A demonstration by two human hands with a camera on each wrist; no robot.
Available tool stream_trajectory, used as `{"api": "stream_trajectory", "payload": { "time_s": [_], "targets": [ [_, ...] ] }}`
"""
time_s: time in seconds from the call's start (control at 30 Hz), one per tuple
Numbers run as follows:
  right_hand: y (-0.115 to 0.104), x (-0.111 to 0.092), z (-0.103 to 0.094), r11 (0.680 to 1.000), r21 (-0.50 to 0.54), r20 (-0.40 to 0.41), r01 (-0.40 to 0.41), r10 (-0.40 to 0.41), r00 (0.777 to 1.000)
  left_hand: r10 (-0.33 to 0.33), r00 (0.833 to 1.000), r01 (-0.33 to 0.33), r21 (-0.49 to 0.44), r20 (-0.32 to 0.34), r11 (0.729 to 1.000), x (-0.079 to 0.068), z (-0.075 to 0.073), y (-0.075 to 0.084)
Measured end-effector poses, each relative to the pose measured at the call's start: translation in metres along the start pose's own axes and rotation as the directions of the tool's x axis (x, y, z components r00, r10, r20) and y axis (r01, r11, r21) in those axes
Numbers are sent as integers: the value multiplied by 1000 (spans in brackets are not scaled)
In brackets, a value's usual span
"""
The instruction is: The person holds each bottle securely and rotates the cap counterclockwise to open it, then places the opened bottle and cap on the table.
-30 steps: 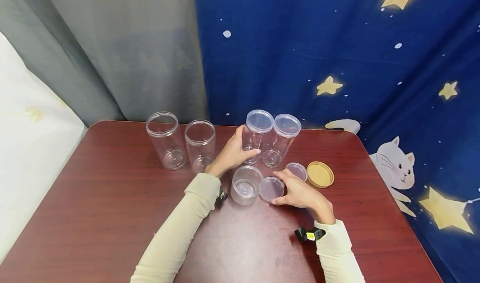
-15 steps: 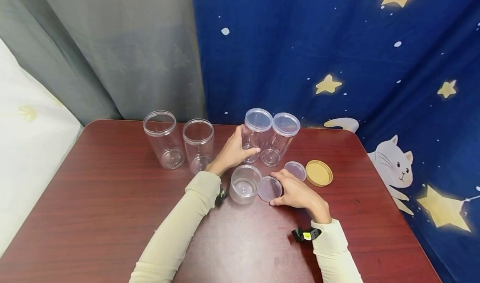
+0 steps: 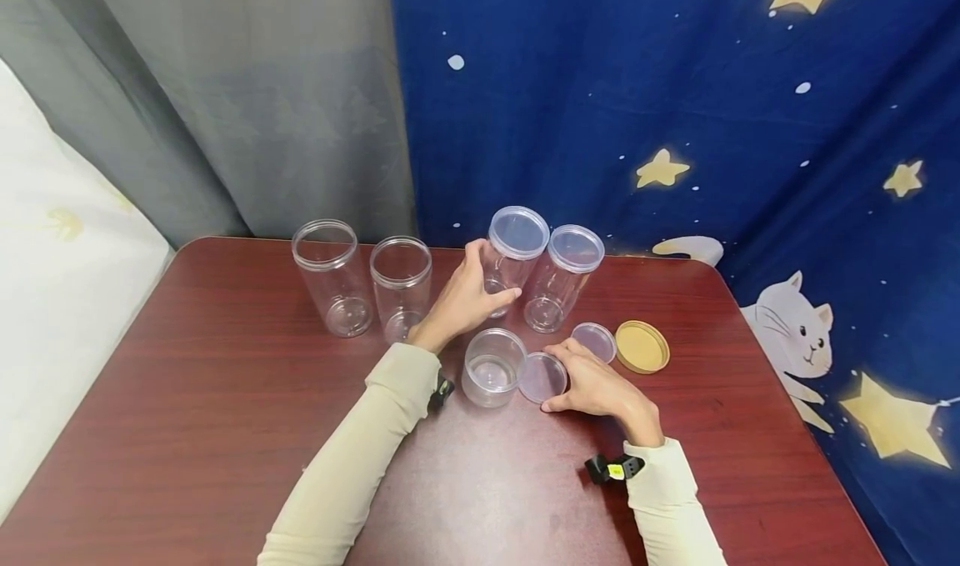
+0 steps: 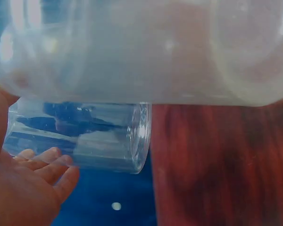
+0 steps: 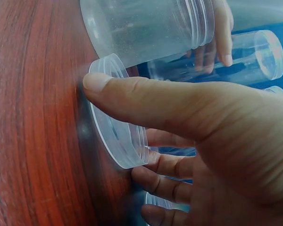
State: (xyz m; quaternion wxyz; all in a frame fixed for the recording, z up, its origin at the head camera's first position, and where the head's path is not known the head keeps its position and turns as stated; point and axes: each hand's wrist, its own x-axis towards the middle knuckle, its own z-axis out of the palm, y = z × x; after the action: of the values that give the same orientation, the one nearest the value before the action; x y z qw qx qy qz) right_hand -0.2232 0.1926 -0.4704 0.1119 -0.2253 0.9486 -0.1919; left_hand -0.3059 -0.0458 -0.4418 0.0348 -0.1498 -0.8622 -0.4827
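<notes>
My left hand (image 3: 461, 299) grips a tall clear jar with a frosted lid (image 3: 517, 237) at the back middle, thumb on its near side and fingers behind. The jar's body (image 4: 85, 136) lies across the palm in the left wrist view. A short, wide open jar (image 3: 493, 370) stands in front of that hand and fills the top of the left wrist view. To its right, my right hand (image 3: 596, 383) holds a clear round lid (image 3: 542, 378) by its edge. In the right wrist view, thumb and fingers span the lid (image 5: 115, 127), tilted close over the table.
Another lidded tall jar (image 3: 564, 278) stands right of the gripped one. Two lidless tall jars (image 3: 330, 278) (image 3: 401, 287) stand at the back left. A second clear lid (image 3: 594, 343) and a gold lid (image 3: 642, 348) lie to the right. Curtains hang behind the table (image 3: 187, 399).
The left hand and its jar have shifted slightly up and back, widening the gap to the neighbouring lidded jar. The right hand has stayed at the clear lid.
</notes>
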Motion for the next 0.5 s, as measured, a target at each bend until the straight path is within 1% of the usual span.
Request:
{"api": "stream_trajectory", "payload": {
  "time_s": [0.1,0.2,0.37,0.5],
  "targets": [
    [-1,0,0,1000,-2,4,-6,6,1000,6,999,-6,1,-35,1000,-4,-5,6],
    [-1,-1,0,1000,-1,8,-9,9,1000,-3,997,4,9,-71,1000,-10,-11,14],
    [0,-1,-1,1000,-1,17,-6,6,1000,-6,991,8,10,-136,1000,-23,-26,30],
    [-1,-1,-3,1000,13,19,-8,8,1000,27,986,-24,17,-163,1000,-36,-39,43]
  ]
}}
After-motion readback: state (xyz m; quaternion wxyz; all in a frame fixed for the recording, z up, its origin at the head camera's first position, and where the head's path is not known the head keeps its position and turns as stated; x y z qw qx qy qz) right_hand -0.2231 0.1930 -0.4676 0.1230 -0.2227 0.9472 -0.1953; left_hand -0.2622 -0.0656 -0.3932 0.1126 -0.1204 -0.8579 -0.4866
